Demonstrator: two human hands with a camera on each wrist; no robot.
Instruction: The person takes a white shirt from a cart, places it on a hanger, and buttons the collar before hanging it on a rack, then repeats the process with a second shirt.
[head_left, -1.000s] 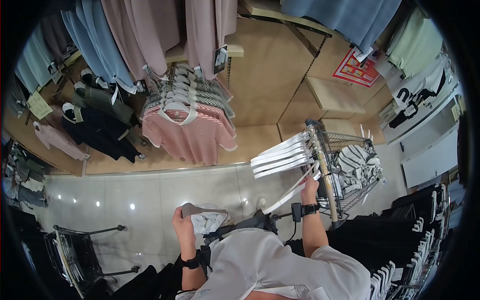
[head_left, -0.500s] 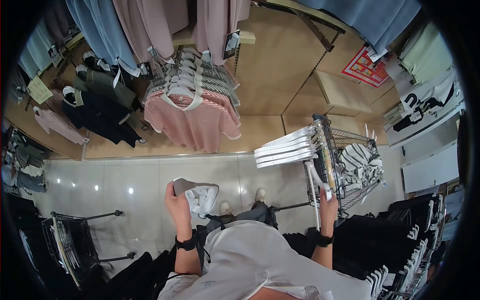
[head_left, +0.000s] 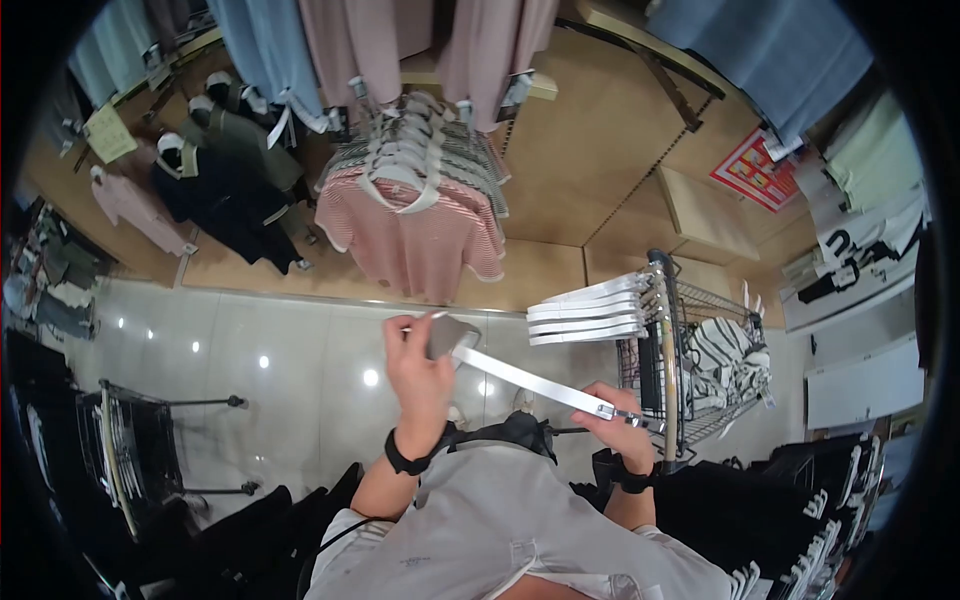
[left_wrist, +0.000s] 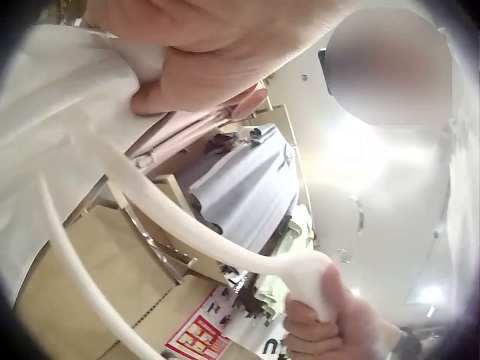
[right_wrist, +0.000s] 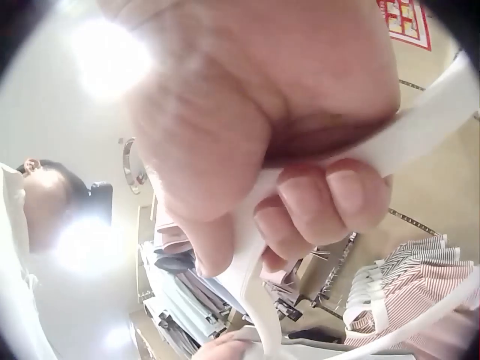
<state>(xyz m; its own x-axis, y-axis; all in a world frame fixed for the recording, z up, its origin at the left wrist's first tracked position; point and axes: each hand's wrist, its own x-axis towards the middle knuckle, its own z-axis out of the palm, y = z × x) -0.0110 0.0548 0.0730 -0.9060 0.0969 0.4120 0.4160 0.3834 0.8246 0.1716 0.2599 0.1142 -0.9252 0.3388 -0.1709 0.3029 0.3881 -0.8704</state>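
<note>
In the head view, the left hand (head_left: 415, 375) pinches a grey-and-white garment (head_left: 447, 338) near its edge. A white hanger (head_left: 525, 377) slants between the hands, its far end at the garment, and the right hand (head_left: 613, 428) grips its other end. The left wrist view has the left hand (left_wrist: 217, 56) holding the white cloth (left_wrist: 67, 90), with an arm of the hanger (left_wrist: 180, 229) running against or into it; which is unclear. Seen in the right wrist view, fingers of the right hand (right_wrist: 262, 97) curl round the hanger (right_wrist: 251, 262).
A cart (head_left: 668, 370) at the right carries several white hangers (head_left: 585, 318) and striped clothing (head_left: 722, 360). Striped shirts (head_left: 420, 230) hang at the wall ahead. Black garments (head_left: 745, 505) hang at the lower right, and another cart (head_left: 118, 455) stands at the left.
The right hand has brought the hanger away from the cart, leftwards to the garment. The left hand has moved up and right with the garment, so the hands are closer together.
</note>
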